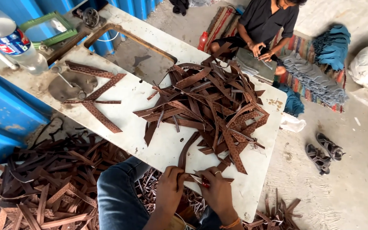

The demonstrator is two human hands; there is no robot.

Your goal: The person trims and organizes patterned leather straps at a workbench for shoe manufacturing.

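My left hand (170,187) is closed on the near end of a long curved brown strap (186,151) at the front edge of the white table (150,98). My right hand (216,191), with a ring and an orange wristband, grips small red-handled scissors (202,182) against that strap end. A big pile of brown patterned straps (216,104) lies on the table just beyond both hands.
A few straps (99,96) lie apart at the table's left, near a plastic bottle (11,40). Heaps of straps (35,183) cover the floor on the left. Another person (265,30) sits on the floor past the table beside grey-blue stacked pieces (316,76). Sandals (324,153) lie to the right.
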